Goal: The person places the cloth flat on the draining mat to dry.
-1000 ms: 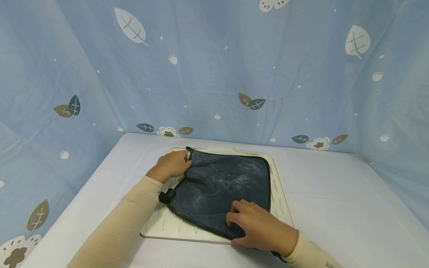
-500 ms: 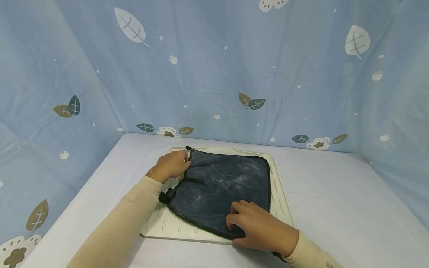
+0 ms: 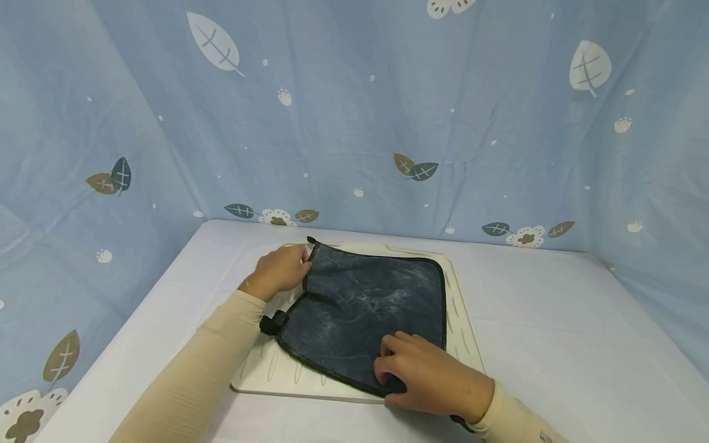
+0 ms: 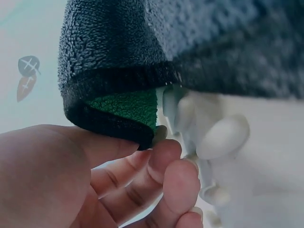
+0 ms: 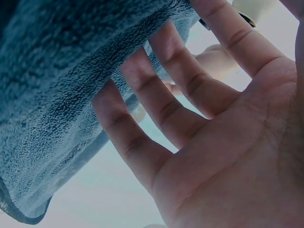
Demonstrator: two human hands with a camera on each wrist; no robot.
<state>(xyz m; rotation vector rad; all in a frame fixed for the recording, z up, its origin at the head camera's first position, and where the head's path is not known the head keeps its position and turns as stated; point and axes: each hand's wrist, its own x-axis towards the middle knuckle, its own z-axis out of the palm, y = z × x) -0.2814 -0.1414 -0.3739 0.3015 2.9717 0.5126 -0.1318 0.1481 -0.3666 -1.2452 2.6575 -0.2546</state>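
A dark blue-grey towel (image 3: 360, 292) with black edging is spread over a cream grooved board (image 3: 460, 307). Near its far left corner, my left hand (image 3: 279, 269) pinches the edging between thumb and fingers. There the left wrist view shows the edge folded, with a green underside (image 4: 128, 104). A black tab (image 3: 274, 322) sticks out from the towel's left side, below that hand. My right hand (image 3: 429, 375) rests on the near right part of the towel with bent, spread fingers. In the right wrist view its fingertips (image 5: 111, 102) touch the plush surface, and the thumb is mostly hidden.
The board lies on a table (image 3: 543, 344) covered with a white cloth. Behind it and along both sides hangs a blue curtain (image 3: 343, 123) printed with leaves and flowers. Beige sleeves (image 3: 194, 369) cover both forearms.
My left hand has shifted slightly left and away from me, drawing the towel's far left corner up a little. The right hand stays in place on the towel.
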